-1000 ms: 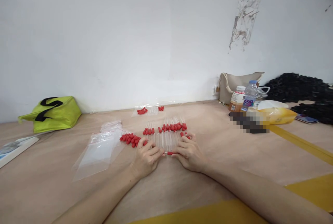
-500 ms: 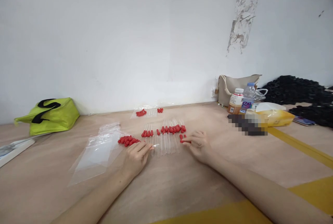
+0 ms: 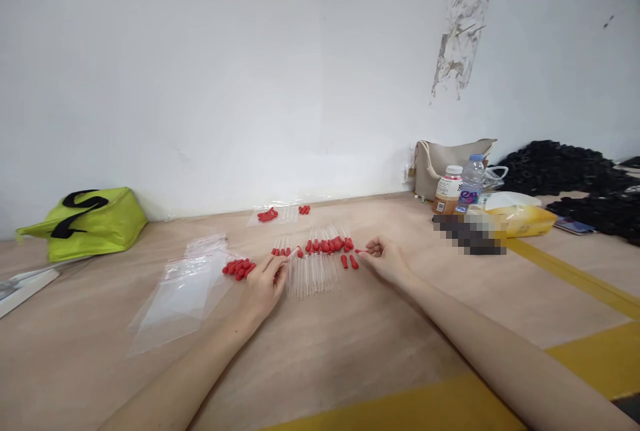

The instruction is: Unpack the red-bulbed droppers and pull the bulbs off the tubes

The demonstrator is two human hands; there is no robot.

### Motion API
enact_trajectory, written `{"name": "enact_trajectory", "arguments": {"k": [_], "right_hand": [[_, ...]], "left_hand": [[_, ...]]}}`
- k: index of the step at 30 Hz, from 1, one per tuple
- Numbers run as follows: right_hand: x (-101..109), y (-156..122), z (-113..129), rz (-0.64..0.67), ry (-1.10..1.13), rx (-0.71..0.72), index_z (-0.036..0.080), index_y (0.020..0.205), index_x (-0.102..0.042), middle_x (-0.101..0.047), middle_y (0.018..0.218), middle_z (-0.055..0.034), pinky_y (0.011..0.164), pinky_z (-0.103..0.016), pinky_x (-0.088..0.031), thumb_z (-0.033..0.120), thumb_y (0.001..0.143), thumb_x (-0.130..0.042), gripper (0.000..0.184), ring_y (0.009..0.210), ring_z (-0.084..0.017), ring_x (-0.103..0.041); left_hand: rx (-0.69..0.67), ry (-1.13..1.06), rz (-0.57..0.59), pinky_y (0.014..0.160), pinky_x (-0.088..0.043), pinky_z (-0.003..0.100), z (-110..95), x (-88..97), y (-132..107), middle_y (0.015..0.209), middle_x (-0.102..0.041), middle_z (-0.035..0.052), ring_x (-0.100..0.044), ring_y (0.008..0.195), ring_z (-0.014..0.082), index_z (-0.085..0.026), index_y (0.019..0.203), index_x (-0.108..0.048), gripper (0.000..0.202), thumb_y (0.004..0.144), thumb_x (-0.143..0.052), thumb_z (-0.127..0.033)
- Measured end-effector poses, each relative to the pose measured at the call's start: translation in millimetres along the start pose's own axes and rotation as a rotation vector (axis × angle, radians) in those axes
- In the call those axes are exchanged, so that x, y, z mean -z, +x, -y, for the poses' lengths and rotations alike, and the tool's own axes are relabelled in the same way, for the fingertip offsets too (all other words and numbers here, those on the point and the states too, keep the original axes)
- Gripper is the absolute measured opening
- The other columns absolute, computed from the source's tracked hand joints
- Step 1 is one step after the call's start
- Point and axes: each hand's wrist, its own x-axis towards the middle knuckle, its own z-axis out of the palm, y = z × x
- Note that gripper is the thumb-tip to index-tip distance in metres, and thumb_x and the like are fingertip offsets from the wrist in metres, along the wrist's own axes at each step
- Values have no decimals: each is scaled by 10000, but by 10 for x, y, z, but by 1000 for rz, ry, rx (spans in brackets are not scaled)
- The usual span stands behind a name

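Note:
My left hand (image 3: 264, 284) is closed in a pinch on a thin clear glass dropper tube (image 3: 293, 254). The tube points right, its tip close to a red rubber bulb (image 3: 300, 252); whether they touch I cannot tell. Over on the right, my right hand (image 3: 389, 261) pinches a red dropper bulb (image 3: 361, 251) between thumb and fingers. Two loose red bulbs (image 3: 354, 261) lie just left of it. Between the hands is a row of bare glass tubes (image 3: 314, 276). Behind them lie droppers with red bulbs fitted (image 3: 327, 244). A pile of red bulbs (image 3: 239, 267) sits beside my left hand.
Clear plastic bags (image 3: 180, 291) lie at left, with a lime-green bag (image 3: 97, 224) beyond. Another clear bag with red bulbs (image 3: 267, 215) rests by the wall. Bottles (image 3: 449, 191), a beige bag (image 3: 427, 167), a yellow tissue pack (image 3: 525, 221) and black heaps (image 3: 565, 171) stand right.
My right hand has lifted slightly away from the loose bulbs and now pinches one. My left hand's tube has moved up toward the red bulb in the row. The view has shifted slightly.

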Motion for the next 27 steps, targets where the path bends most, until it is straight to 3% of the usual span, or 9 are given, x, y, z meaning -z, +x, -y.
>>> {"name": "enact_trajectory", "arguments": {"k": [4,10,19,27], "right_hand": [[-21,-19,1,46,-56,-20,177,713,-568,-611,654,-10,551,-233,-399,389,625,-620,236,600,-128,-554],[-32,-57,100,64,-92,-61,189,695,-603,-641,674,-9,592,-241,-388,421,619,-631,245,641,-140,-578],[-49,-73,82,137,-123,-64,215,738,-653,-673,750,-5,652,-261,-399,456,704,-538,269,734,-161,-603],[-57,-33,70,58,-196,-132,221,890,-623,-681,803,-10,764,-313,-387,434,723,-531,286,812,-175,-608]], "left_hand": [[-76,1,12,584,-418,206,-10,-72,6,693,-549,4,-525,619,102,-167,742,-554,156,815,-422,-127],[-152,20,106,588,-445,213,2,-133,-1,763,-595,26,-567,658,113,-165,775,-590,172,809,-425,-128],[-96,-90,246,726,-472,274,-147,-92,-20,912,-577,64,-565,823,155,-173,879,-609,165,819,-469,-236],[-103,-143,297,763,-474,307,-149,-79,-43,946,-588,73,-562,863,176,-174,945,-606,219,793,-517,-305]]}}
